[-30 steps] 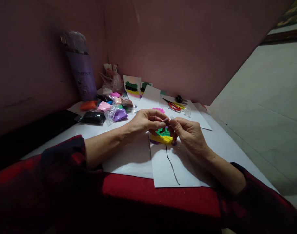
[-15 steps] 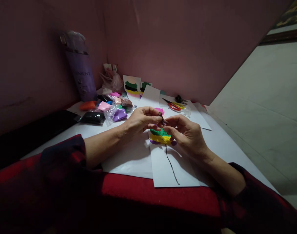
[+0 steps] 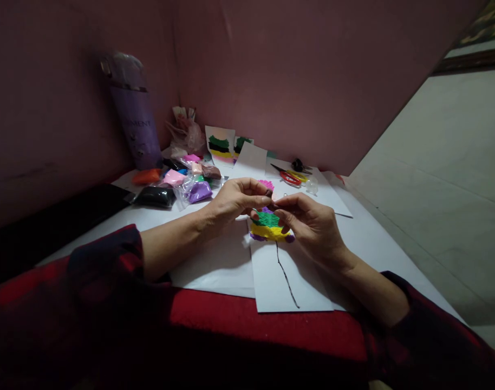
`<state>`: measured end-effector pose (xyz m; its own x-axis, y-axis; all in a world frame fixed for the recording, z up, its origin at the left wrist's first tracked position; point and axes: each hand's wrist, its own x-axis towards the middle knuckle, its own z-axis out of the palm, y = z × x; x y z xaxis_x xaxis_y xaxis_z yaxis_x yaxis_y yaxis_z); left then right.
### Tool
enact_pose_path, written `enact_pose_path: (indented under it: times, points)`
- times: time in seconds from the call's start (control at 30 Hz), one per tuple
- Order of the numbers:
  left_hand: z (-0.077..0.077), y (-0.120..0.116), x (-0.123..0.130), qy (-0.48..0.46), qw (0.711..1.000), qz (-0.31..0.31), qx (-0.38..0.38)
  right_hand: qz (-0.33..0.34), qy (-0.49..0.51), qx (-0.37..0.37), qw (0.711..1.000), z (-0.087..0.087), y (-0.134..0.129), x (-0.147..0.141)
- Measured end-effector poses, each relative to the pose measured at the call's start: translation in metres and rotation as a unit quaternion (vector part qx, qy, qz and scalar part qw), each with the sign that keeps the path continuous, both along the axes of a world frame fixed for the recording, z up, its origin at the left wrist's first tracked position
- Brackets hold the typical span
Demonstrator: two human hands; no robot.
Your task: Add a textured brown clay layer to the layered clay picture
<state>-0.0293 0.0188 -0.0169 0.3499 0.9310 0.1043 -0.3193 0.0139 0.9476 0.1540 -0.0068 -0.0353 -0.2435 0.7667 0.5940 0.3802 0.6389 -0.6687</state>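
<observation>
A small lump of brown modelling clay (image 3: 269,193) is pinched between the thumb and fingers of my left hand (image 3: 245,197). Facing it, my right hand (image 3: 312,219) grips the clay's lower end with thumb and forefinger. Both hands are raised over a white card (image 3: 292,281). Bands of pink, purple, green and yellow clay (image 3: 267,232) cover the card's upper part, partly hidden by my fingers. From the yellow band a thin black wavy line (image 3: 286,276) runs down the bare lower part.
Bagged clay in several colours, including a purple pack (image 3: 200,192) and a black pack (image 3: 155,197), lies at left. A purple tumbler (image 3: 136,124) stands behind. Red-handled scissors (image 3: 290,177) lie at the back right. Small clay pictures (image 3: 220,146) lean near the wall.
The brown clay has shifted slightly between my fingertips, and the fingers of my right hand have moved a little. The card and surrounding things are unchanged.
</observation>
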Motion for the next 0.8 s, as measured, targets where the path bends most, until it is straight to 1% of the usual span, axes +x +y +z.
enact_pose_path:
  times: [0.1, 0.27, 0.43, 0.5, 0.67, 0.73, 0.8]
  points:
    - [0.0014, -0.0013, 0.0009, 0.016, 1.0, -0.003, 0.011, 0.007, 0.035, -0.003, 0.999, -0.0012, 0.0007, 0.0006]
    - [0.0018, -0.0037, 0.0005, 0.063, 0.998, -0.02, 0.013, 0.008, 0.052, -0.007, 0.999, 0.0028, -0.0018, 0.0004]
    - [-0.003, -0.0001, -0.0015, 0.074, 0.995, -0.065, 0.006, 0.046, -0.005, 0.009, 0.999, 0.0062, -0.0035, 0.0014]
    - [-0.0046, 0.0014, -0.0021, 0.076, 0.994, -0.076, 0.002, 0.037, -0.008, 0.011, 0.999, 0.0055, -0.0024, 0.0018]
    - [-0.0034, -0.0014, -0.0007, 0.058, 0.994, -0.092, 0.016, 0.01, 0.044, -0.006, 0.999, 0.0039, 0.0013, 0.0015]
    - [-0.0024, -0.0036, 0.0007, 0.047, 0.994, -0.101, 0.015, 0.006, 0.048, 0.004, 0.999, 0.0037, 0.0019, 0.0017]
    - [-0.0017, -0.0049, 0.0019, 0.028, 0.995, -0.095, 0.012, 0.006, 0.042, 0.02, 0.999, 0.0032, 0.002, 0.0021]
